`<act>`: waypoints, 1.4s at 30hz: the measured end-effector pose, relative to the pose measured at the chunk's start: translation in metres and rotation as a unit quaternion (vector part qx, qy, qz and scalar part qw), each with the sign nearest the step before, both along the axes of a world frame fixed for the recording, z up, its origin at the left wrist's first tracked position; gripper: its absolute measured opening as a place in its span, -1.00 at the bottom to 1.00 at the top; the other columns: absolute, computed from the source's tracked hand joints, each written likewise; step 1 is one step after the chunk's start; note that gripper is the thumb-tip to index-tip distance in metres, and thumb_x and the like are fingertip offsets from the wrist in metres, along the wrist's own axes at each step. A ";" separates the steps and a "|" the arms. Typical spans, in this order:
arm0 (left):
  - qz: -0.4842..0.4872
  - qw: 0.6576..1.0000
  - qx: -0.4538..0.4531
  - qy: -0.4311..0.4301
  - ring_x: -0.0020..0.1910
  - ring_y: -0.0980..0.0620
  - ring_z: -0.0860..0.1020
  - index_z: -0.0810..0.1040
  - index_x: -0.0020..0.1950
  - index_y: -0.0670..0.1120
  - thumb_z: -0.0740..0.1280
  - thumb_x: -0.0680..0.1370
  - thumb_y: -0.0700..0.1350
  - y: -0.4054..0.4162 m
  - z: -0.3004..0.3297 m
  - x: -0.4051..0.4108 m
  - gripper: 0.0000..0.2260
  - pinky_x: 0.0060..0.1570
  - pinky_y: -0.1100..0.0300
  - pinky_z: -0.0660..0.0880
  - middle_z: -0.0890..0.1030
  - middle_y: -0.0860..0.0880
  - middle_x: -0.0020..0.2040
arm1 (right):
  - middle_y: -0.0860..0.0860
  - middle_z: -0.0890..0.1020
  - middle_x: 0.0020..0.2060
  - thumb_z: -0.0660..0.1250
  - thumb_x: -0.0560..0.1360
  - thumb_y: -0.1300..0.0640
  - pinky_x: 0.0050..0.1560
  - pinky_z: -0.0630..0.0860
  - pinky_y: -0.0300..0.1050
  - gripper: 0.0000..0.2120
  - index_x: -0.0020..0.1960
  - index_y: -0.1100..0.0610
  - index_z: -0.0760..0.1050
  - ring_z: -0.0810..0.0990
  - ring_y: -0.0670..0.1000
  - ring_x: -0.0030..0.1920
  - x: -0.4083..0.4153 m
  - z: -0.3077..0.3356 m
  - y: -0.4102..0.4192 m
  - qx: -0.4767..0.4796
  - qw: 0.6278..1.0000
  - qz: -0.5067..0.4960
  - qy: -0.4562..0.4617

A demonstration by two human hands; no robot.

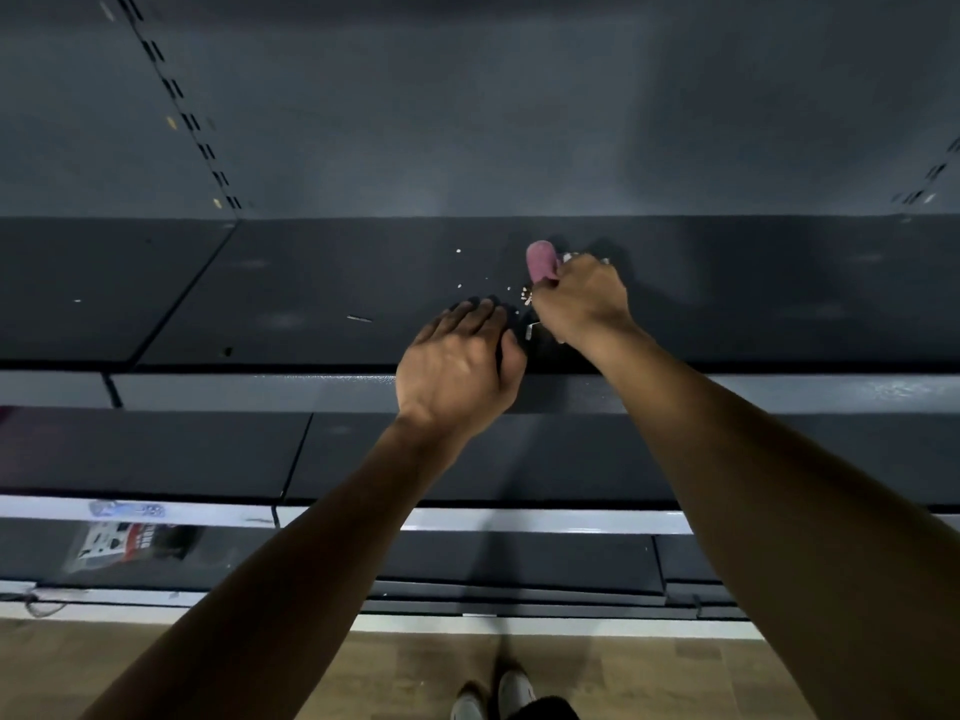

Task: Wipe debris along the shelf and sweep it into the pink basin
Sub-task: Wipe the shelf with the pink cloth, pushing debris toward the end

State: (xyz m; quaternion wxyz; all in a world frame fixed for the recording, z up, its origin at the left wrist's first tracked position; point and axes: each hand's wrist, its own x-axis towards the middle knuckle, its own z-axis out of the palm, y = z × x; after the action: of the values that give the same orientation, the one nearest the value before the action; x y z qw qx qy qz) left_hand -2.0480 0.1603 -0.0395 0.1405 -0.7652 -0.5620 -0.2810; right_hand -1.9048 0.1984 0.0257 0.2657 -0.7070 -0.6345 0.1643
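The right hand (579, 298) hides most of the pink cloth (540, 261); the debris (525, 296) is too small to identify.

Both forearms bare up to frame edge, no sleeves showing. No watch, band or ring on left hand (457, 368) or right hand (582, 298); no gloves. Bottom of frame: two light-coloured shoes (493, 696), whitish uppers, toes toward shelving, w/ dark trouser legs (545, 710) above them. Rest of clothing out of view.
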 end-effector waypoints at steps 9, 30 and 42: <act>0.009 0.999 -0.012 0.048 0.27 -0.09 0.58 0.67 0.20 -0.12 0.05 0.65 0.06 -0.003 0.006 -0.019 -0.55 0.31 0.03 0.46 0.66 -0.09 0.21 | 0.05 0.60 -0.45 0.22 0.47 0.09 -0.06 0.59 -0.17 -0.71 -0.38 0.13 0.52 0.65 0.03 -0.32 0.044 0.019 -0.008 0.004 0.964 -0.142 0.223; -0.012 0.998 -0.032 0.056 0.39 -0.08 0.48 0.62 0.27 -0.09 -0.03 0.65 0.16 0.009 0.010 -0.107 -0.47 0.39 -0.03 0.35 0.61 -0.08 0.29 | 0.20 0.58 0.03 0.32 0.49 0.12 -0.12 0.43 -0.05 -0.69 0.17 0.26 0.48 0.58 0.25 0.08 0.018 0.011 -0.066 -0.057 0.966 -0.157 -0.197; -0.043 0.998 0.033 0.032 0.24 -0.12 0.60 0.65 0.19 -0.17 0.09 0.64 0.06 0.009 0.003 -0.104 -0.56 0.19 -0.01 0.53 0.68 -0.15 0.16 | 0.13 0.61 0.03 0.37 0.47 0.06 -0.10 0.40 -0.12 -0.73 0.11 0.18 0.54 0.58 0.22 0.10 -0.048 0.014 -0.048 -0.046 0.975 -0.202 -0.085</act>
State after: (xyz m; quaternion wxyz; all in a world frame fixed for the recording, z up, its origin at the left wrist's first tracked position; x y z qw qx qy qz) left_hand -2.1518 0.1695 -0.0362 0.1718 -0.7918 -0.5144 -0.2808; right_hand -1.9526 0.1501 0.0396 0.2058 -0.8436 -0.4902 0.0756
